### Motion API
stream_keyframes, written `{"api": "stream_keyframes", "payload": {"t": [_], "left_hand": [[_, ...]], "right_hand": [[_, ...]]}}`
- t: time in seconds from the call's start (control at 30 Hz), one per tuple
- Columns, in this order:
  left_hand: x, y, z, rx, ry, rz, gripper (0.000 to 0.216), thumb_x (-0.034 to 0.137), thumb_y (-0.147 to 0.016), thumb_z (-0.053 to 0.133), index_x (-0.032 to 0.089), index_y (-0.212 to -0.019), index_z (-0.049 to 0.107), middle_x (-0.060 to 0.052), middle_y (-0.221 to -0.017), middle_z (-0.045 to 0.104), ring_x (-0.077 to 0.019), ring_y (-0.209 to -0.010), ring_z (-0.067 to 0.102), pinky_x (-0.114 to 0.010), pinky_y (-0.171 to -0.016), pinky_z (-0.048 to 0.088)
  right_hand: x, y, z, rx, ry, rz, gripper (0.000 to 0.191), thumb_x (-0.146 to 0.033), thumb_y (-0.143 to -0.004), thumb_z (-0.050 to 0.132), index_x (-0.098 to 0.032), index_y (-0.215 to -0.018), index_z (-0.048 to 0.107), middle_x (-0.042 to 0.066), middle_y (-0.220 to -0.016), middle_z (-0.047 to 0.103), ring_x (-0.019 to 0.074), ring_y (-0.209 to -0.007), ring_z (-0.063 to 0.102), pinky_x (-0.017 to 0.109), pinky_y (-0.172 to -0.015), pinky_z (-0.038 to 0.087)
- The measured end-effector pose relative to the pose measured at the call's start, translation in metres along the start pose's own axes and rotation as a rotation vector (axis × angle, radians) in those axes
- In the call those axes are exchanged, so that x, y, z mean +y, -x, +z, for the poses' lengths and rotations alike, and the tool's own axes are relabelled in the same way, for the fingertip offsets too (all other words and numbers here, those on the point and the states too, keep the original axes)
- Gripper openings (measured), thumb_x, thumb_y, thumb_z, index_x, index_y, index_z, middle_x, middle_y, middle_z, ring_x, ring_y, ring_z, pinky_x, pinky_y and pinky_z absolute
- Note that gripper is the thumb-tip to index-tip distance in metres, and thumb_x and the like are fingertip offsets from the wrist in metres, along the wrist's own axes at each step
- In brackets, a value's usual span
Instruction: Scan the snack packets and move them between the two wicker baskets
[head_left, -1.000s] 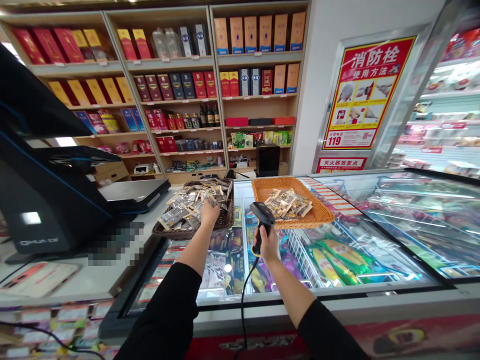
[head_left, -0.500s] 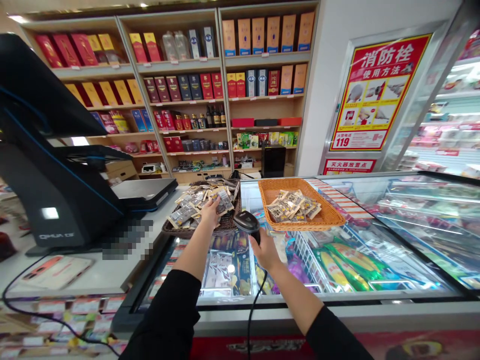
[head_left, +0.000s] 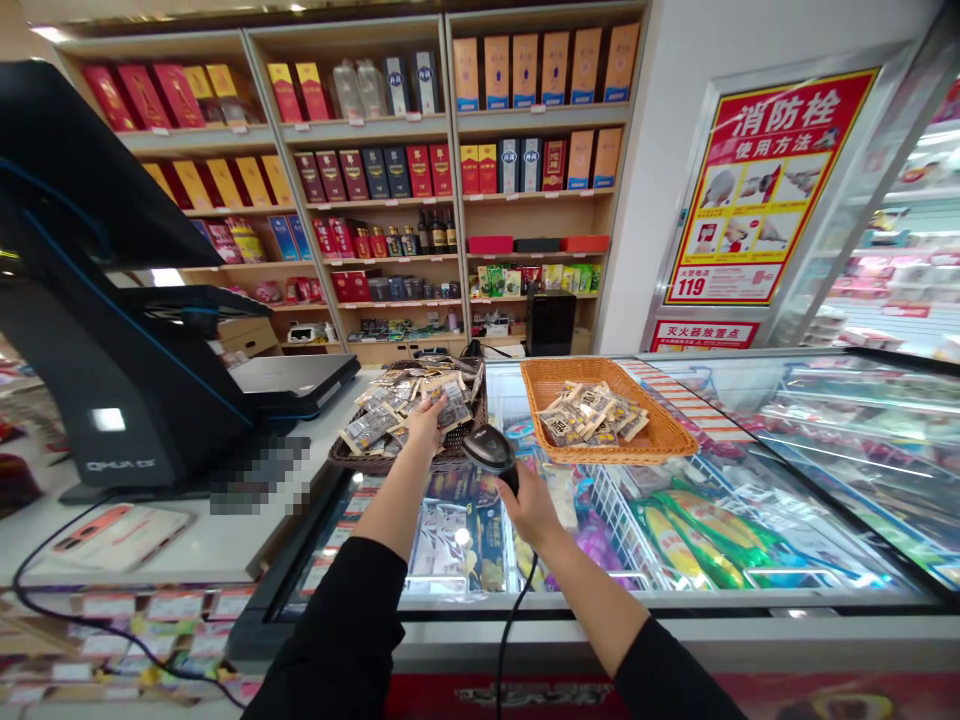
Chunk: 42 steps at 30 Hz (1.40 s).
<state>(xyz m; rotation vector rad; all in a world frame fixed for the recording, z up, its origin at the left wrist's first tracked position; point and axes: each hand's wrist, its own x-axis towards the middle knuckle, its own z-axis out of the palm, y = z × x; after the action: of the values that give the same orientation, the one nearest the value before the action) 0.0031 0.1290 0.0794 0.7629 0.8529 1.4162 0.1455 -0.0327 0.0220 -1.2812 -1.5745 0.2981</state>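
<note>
My left hand [head_left: 425, 422] reaches over a dark brown woven basket [head_left: 352, 460] heaped with small clear-and-tan snack packets [head_left: 371, 428]. Its fingers pinch one packet [head_left: 454, 402] at the basket's right side. In my right hand [head_left: 531, 503] is a black barcode scanner [head_left: 489, 447], gripped by the handle, its head tilted toward the dark basket. A black cable hangs from the scanner's grip. To the right sits an orange woven basket [head_left: 660, 435] with a smaller pile of similar packets [head_left: 592, 413] in it.
Both baskets rest on a glass-topped freezer [head_left: 559, 610] with bagged frozen food inside. On the left counter stand a black checkout terminal [head_left: 150, 400] with a weighing plate [head_left: 292, 375] and a phone [head_left: 112, 535]. Shelves of boxed bottles [head_left: 390, 172] line the back wall.
The whole view has shifted slightly. The scanner's head has tilted and come a little closer to the dark basket. My left hand keeps its hold on the packet.
</note>
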Motion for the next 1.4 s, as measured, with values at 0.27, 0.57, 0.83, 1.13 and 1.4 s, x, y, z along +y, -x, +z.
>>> {"api": "stream_keyframes", "payload": {"t": [0.27, 0.57, 0.83, 1.13, 1.4], "left_hand": [[0.004, 0.004, 0.007, 0.001, -0.294, 0.262, 0.02, 0.022, -0.064, 0.069, 0.018, -0.083, 0.069, -0.003, -0.078, 0.069, -0.02, -0.085, 0.064, -0.034, -0.082, 0.049], [-0.063, 0.053, 0.099, -0.824, -1.257, 0.774, 0.028, 0.038, -0.078, 0.058, 0.036, -0.105, 0.065, -0.001, -0.128, 0.053, -0.0259, -0.132, 0.027, -0.049, -0.11, -0.004], [-0.079, 0.039, 0.124, -0.968, -1.459, 0.489, 0.033, 0.05, -0.082, 0.046, 0.038, -0.107, 0.063, 0.0, -0.132, 0.05, -0.0291, -0.136, 0.014, -0.057, -0.101, -0.017], [-0.074, 0.033, 0.119, -0.687, -1.32, 0.648, 0.049, 0.054, -0.074, 0.054, 0.033, -0.118, 0.056, -0.004, -0.142, 0.037, -0.0293, -0.137, 0.012, -0.055, -0.105, -0.009], [0.043, -0.009, -0.006, 0.084, -0.944, 0.356, 0.034, 0.022, -0.044, 0.081, 0.02, -0.044, 0.048, -0.013, -0.08, 0.064, -0.0378, -0.12, 0.04, -0.046, -0.1, 0.028]], "right_hand": [[0.014, -0.002, 0.0, 0.298, -0.553, 0.24, 0.029, -0.049, -0.084, 0.044, -0.021, -0.078, 0.044, -0.005, -0.051, 0.048, 0.0109, -0.036, 0.044, 0.023, -0.038, 0.034], [0.034, -0.021, -0.026, 0.875, -0.809, 0.305, 0.027, -0.05, -0.086, 0.035, -0.024, -0.08, 0.035, -0.005, -0.054, 0.045, 0.0127, -0.038, 0.043, 0.027, -0.041, 0.039], [0.037, -0.023, -0.022, 0.864, -0.802, 0.33, 0.028, -0.051, -0.086, 0.035, -0.024, -0.079, 0.034, -0.004, -0.055, 0.048, 0.0135, -0.038, 0.044, 0.028, -0.04, 0.039], [0.037, -0.019, -0.022, 0.79, -0.756, 0.305, 0.028, -0.05, -0.087, 0.035, -0.024, -0.078, 0.034, -0.004, -0.056, 0.045, 0.0116, -0.038, 0.042, 0.026, -0.039, 0.039], [0.024, -0.008, 0.006, 0.225, -0.846, 0.292, 0.03, -0.051, -0.082, 0.048, -0.022, -0.082, 0.04, -0.007, -0.055, 0.05, 0.008, -0.034, 0.043, 0.019, -0.032, 0.034]]}}
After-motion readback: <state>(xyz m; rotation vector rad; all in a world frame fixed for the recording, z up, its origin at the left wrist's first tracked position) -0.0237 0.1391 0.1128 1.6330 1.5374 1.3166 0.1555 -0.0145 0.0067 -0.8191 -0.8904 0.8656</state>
